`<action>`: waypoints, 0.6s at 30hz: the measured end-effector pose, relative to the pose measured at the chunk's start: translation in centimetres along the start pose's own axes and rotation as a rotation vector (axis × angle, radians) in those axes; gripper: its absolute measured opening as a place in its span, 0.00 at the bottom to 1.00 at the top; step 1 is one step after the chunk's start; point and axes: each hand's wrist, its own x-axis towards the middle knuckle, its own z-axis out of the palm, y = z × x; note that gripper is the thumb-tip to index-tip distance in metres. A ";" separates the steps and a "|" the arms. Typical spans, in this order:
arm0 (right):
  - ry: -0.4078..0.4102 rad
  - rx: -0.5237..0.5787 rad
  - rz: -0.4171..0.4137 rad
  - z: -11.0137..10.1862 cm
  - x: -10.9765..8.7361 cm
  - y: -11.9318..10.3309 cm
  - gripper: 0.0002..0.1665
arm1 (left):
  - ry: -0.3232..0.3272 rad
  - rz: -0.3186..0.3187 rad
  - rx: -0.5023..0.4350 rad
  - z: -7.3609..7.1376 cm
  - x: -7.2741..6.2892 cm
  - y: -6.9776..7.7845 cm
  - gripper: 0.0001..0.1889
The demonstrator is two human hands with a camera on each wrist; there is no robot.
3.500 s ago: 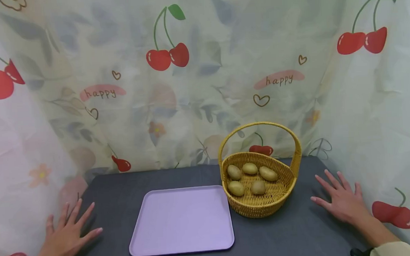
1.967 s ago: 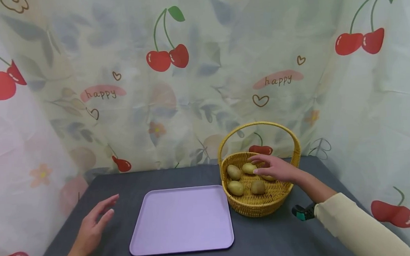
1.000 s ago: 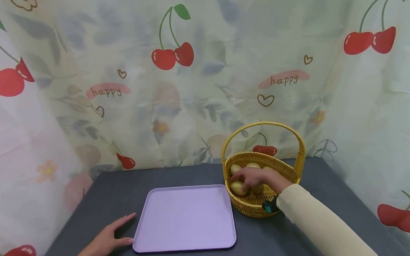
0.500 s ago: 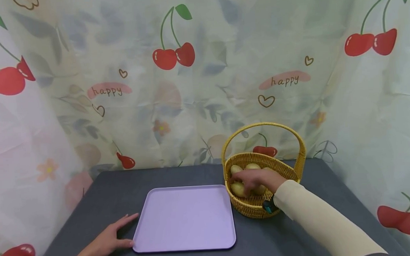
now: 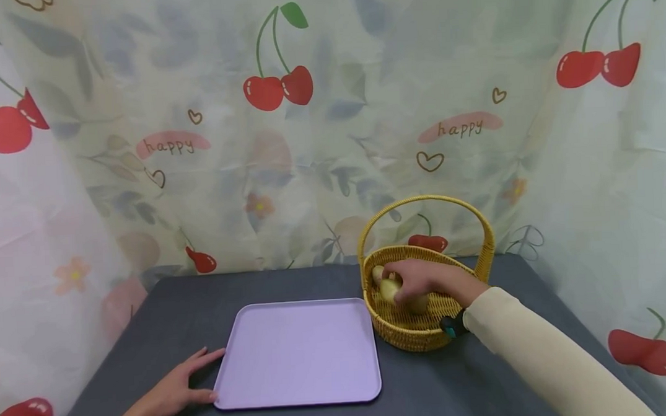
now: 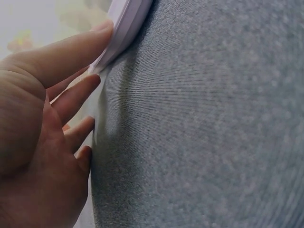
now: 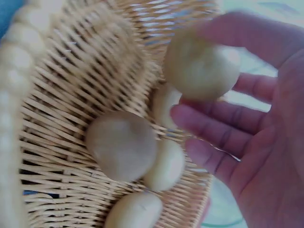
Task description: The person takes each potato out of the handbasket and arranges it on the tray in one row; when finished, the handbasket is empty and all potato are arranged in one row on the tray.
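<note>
My right hand (image 5: pixel 420 277) is over the wicker basket (image 5: pixel 408 340), pinching a potato (image 5: pixel 390 290) between thumb and fingers. In the right wrist view that potato (image 7: pixel 203 69) is raised above the others in the basket. A browner potato (image 7: pixel 122 145) lies below it, with paler ones around, including one potato (image 7: pixel 135 211) near the bottom of that view. My left hand (image 5: pixel 170 391) lies beside the lilac tray (image 5: pixel 297 352), fingers extended along its left side. In the left wrist view the thumb of this hand (image 6: pixel 38 128) is right at the tray's rim (image 6: pixel 128 23).
A dark grey cloth (image 5: pixel 258 286) covers the table under tray and basket. The basket's tall arched handle (image 5: pixel 424 198) rises behind my right hand. A printed curtain (image 5: pixel 330 140) with cherries encloses the back and both sides. The tray's right edge nearly meets the basket.
Over the last seconds my right hand came from the right into the basket, took hold of the front-left potato and raised it slightly. My left hand moved from the far left to the tray's edge.
</note>
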 end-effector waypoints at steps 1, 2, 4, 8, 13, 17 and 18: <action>0.023 0.023 -0.023 -0.3 -0.4 0.0 0.32 | -0.004 -0.002 -0.001 0.0 0.0 0.0 0.37; 0.047 0.045 -0.048 -0.6 -0.8 0.0 0.32 | -0.006 -0.003 -0.002 0.0 -0.1 0.0 0.37; 0.097 0.090 -0.099 -0.9 -1.8 -0.2 0.31 | -0.007 0.001 -0.006 0.1 -0.2 0.0 0.37; 0.194 0.161 -0.195 -1.0 -4.0 -1.3 0.31 | -0.013 0.003 -0.013 0.1 -0.3 0.0 0.36; 0.333 0.235 -0.325 0.1 -5.8 -4.0 0.31 | -0.014 -0.013 -0.006 0.2 -0.3 0.1 0.36; 0.400 0.297 -0.387 2.1 -6.2 -6.5 0.32 | -0.008 -0.010 0.002 0.2 -0.2 0.1 0.38; 0.405 0.309 -0.392 2.7 -6.1 -7.0 0.32 | -0.008 -0.010 0.002 0.2 -0.2 0.1 0.38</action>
